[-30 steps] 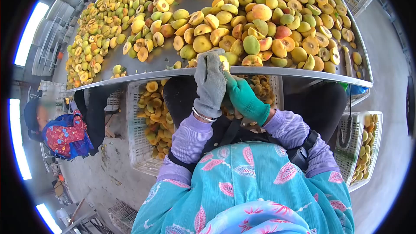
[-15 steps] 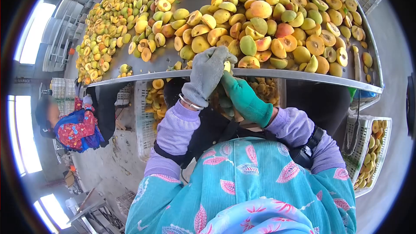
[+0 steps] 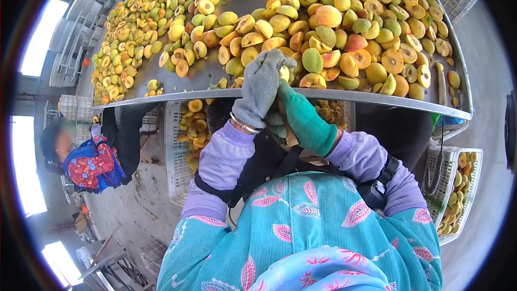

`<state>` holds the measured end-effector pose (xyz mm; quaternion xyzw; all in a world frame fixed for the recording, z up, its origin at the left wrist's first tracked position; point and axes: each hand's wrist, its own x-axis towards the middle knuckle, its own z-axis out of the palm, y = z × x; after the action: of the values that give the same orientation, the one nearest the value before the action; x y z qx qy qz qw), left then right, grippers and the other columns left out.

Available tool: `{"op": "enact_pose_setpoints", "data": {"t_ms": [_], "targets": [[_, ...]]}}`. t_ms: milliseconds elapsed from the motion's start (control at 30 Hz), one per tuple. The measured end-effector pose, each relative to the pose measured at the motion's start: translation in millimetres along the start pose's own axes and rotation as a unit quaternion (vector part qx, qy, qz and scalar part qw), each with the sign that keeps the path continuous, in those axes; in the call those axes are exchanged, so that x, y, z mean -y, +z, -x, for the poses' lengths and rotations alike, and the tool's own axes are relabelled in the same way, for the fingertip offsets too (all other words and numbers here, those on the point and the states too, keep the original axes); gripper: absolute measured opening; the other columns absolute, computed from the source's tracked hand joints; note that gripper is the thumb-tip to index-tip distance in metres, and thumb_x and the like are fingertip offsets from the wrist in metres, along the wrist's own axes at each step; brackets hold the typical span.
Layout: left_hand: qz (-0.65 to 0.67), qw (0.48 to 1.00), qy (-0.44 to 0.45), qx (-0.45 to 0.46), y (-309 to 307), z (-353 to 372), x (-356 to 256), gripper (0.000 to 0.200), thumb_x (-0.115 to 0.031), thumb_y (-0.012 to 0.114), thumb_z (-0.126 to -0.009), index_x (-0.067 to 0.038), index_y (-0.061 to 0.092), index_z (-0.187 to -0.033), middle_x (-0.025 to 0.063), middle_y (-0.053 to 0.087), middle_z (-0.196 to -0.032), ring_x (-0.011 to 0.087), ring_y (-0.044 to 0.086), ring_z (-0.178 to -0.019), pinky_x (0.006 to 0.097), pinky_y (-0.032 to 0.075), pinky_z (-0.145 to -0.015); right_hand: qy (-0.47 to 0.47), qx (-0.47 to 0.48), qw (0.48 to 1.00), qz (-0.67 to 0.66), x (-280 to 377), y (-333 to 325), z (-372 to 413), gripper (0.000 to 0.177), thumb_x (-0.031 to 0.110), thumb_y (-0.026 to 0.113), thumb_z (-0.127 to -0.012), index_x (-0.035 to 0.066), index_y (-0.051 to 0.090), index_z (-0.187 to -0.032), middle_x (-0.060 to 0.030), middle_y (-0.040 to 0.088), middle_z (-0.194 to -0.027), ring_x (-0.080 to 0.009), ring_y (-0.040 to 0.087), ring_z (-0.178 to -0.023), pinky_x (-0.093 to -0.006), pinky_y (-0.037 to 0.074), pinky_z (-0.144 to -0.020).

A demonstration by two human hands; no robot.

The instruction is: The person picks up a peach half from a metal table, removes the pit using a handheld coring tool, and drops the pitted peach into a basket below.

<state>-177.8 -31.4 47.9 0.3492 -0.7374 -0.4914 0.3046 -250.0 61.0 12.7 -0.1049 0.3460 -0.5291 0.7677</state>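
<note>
My left hand (image 3: pixel 262 87), in a grey glove, is closed with its fingers curled at the table's front edge. A small part of a yellow peach (image 3: pixel 284 73) shows between it and my right hand (image 3: pixel 305 119). The right hand, in a green glove, is closed too, its thumb side touching the left fingers. Under the green glove a tan, wood-like piece (image 3: pixel 291 138) peeks out; its kind and whether it is gripped are hidden. Just beyond both hands lie many halved peaches (image 3: pixel 391 60), yellow to green with some red blush, several with brown pit hollows.
A metal table (image 3: pixel 344 96) with a raised rim bears the fruit. Below it stands a white crate (image 3: pixel 175 151) of peach pieces; another filled crate (image 3: pixel 450 194) is at the right. A co-worker (image 3: pixel 89 161) in a red patterned top is at the left, beside stacked crates (image 3: pixel 75 109).
The view has shifted slightly. My left hand has turned a little and its wrist sits lower. Both hands stay together at the rim. The co-worker's arm at the left has moved.
</note>
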Motion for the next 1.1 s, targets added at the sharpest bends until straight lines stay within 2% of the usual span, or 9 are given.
{"op": "enact_pose_setpoints", "data": {"t_ms": [167, 200, 333, 467, 567, 600, 700, 967, 1100], "targets": [[-0.03, 0.937, 0.26, 0.23, -41.9, -3.7, 1.9, 0.021, -0.011, 0.047, -0.099, -0.001, 0.065, -0.098, 0.0068, 0.066, -0.095, 0.0162, 0.062, -0.077, 0.0282, 0.05, -0.072, 0.086, 0.095, 0.987, 0.095, 21.2, -12.4, 12.2, 0.051, 0.062, 0.041, -0.098, 0.015, 0.053, -0.083, 0.0025, 0.043, -0.056, -0.0107, 0.037, -0.04, -0.0253, 0.029, -0.037], [0.257, 0.945, -0.053, 0.195, -34.5, 5.9, -0.6, 0.022, -0.014, 0.048, -0.099, -0.001, 0.065, -0.093, 0.0084, 0.066, -0.091, 0.0165, 0.063, -0.076, 0.0281, 0.051, -0.071, 0.08, 0.105, 0.99, 0.053, 14.7, -9.2, 15.3, 0.048, 0.062, 0.042, -0.098, 0.016, 0.053, -0.085, 0.0042, 0.042, -0.057, -0.0086, 0.036, -0.042, -0.024, 0.029, -0.038], [0.273, 0.957, -0.076, -0.053, -5.8, 7.6, -1.3, 0.03, -0.023, 0.051, -0.098, -0.002, 0.064, -0.08, 0.0103, 0.066, -0.074, 0.0185, 0.063, -0.068, 0.0276, 0.052, -0.066, 0.04, 0.13, 0.989, -0.064, 7.7, 10.2, 18.3, 0.046, 0.062, 0.043, -0.098, 0.019, 0.048, -0.084, 0.006, 0.041, -0.055, -0.008, 0.038, -0.043, -0.0245, 0.031, -0.041], [-0.027, 0.976, 0.157, 0.149, -27.6, 3.6, 8.9, 0.031, -0.025, 0.045, -0.101, -0.001, 0.06, -0.089, 0.0087, 0.063, -0.085, 0.018, 0.063, -0.074, 0.0307, 0.053, -0.068, 0.104, 0.172, 0.973, -0.117, 11.3, -5.5, 13.0, 0.043, 0.057, 0.04, -0.101, 0.018, 0.051, -0.087, 0.0071, 0.043, -0.057, -0.0078, 0.042, -0.043, -0.0262, 0.036, -0.043], [0.297, 0.953, -0.048, 0.029, -21.8, 20.6, 13.2, 0.029, -0.026, 0.045, -0.102, -0.001, 0.058, -0.094, 0.0113, 0.062, -0.086, 0.0211, 0.063, -0.076, 0.0328, 0.054, -0.069, 0.115, 0.289, 0.919, -0.241, -3.0, -7.1, -0.9, 0.043, 0.056, 0.038, -0.102, 0.017, 0.053, -0.09, 0.0069, 0.045, -0.058, -0.0089, 0.043, -0.044, -0.0276, 0.037, -0.043], [0.15, 0.988, 0.023, 0.01, -25.1, 27.3, 11.6, 0.031, -0.03, 0.046, -0.101, -0.002, 0.057, -0.096, 0.0134, 0.062, -0.086, 0.0238, 0.063, -0.077, 0.0343, 0.055, -0.07, 0.127, 0.326, 0.895, -0.277, -10.1, -7.7, -6.5, 0.044, 0.056, 0.038, -0.102, 0.017, 0.053, -0.091, 0.0068, 0.045, -0.059, -0.0092, 0.043, -0.044, -0.028, 0.037, -0.043], [0.421, 0.879, -0.18, -0.131, -35.4, 50.7, -2.9, 0.033, -0.033, 0.049, -0.101, -0.002, 0.057, -0.095, 0.0135, 0.062, -0.087, 0.0248, 0.063, -0.076, 0.0353, 0.055, -0.07, 0.174, 0.356, 0.886, -0.239, -22.1, 2.5, -12.8, 0.045, 0.057, 0.036, -0.102, 0.016, 0.054, -0.092, 0.0068, 0.045, -0.058, -0.0099, 0.043, -0.044, -0.0284, 0.037, -0.044], [0.172, 0.984, -0.044, 0.007, -58.5, 42.0, 5.2, 0.03, -0.031, 0.055, -0.099, -0.001, 0.057, -0.093, 0.0134, 0.062, -0.085, 0.0242, 0.063, -0.076, 0.0347, 0.053, -0.068, 0.193, 0.37, 0.859, -0.295, -27.8, 13.9, -8.6, 0.044, 0.056, 0.041, -0.101, 0.017, 0.053, -0.085, 0.0053, 0.043, -0.057, -0.0101, 0.04, -0.044, -0.0278, 0.035, -0.044], [0.485, 0.837, -0.207, -0.142, -54.5, 55.5, 13.7, 0.027, -0.028, 0.054, -0.098, -0.001, 0.057, -0.104, 0.0136, 0.062, -0.092, 0.0263, 0.063, -0.082, 0.0359, 0.055, -0.072, 0.217, 0.366, 0.863, -0.271, -24.0, 10.9, -9.5, 0.045, 0.057, 0.04, -0.101, 0.017, 0.053, -0.084, 0.0058, 0.044, -0.057, -0.0105, 0.041, -0.044, -0.0287, 0.034, -0.043]]}}
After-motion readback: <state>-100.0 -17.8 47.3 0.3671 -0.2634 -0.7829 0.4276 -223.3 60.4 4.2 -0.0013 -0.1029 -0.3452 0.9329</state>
